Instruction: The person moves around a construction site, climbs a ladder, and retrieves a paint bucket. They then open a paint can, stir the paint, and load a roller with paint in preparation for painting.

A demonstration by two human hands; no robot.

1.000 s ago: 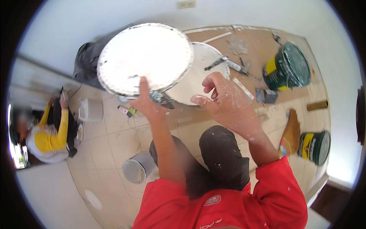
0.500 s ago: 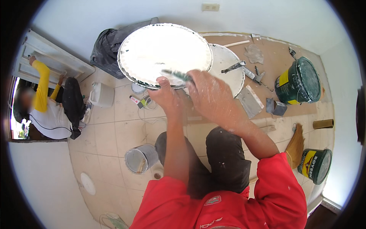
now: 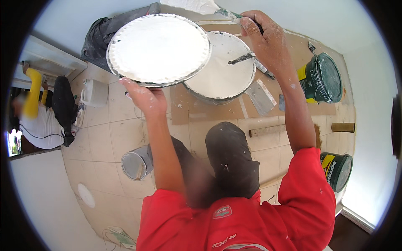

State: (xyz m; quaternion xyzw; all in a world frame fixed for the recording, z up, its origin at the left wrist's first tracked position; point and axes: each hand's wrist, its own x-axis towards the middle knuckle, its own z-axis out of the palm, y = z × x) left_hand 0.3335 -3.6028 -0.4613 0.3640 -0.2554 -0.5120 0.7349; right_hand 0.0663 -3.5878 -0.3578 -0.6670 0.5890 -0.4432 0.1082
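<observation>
My left hand (image 3: 146, 97) grips the near edge of a round, dark-rimmed bucket lid (image 3: 159, 48) and holds it up. White putty coats the lid's top. Raised at the far middle, my right hand (image 3: 268, 39) is closed around the green-and-white smeared handle of a putty knife (image 3: 229, 15). White putty covers its wide blade, which is apart from the lid and close to the wall. Below and between my hands stands an open bucket of white putty (image 3: 220, 67). A dark-handled tool (image 3: 241, 58) rests across its right side.
Dark green lidded buckets (image 3: 328, 79) stand at the right. Brown sheeting (image 3: 197, 111) covers floor tiles, with a metal sheet (image 3: 260, 98) on it. A metal can (image 3: 136, 164) is beside my left leg. At far left, a person in yellow sleeves (image 3: 33, 92) reaches toward a white door.
My right hand has lifted the putty knife off the lid and moved up and right, bringing white putty on the blade. The lid in my left hand has shifted left.
</observation>
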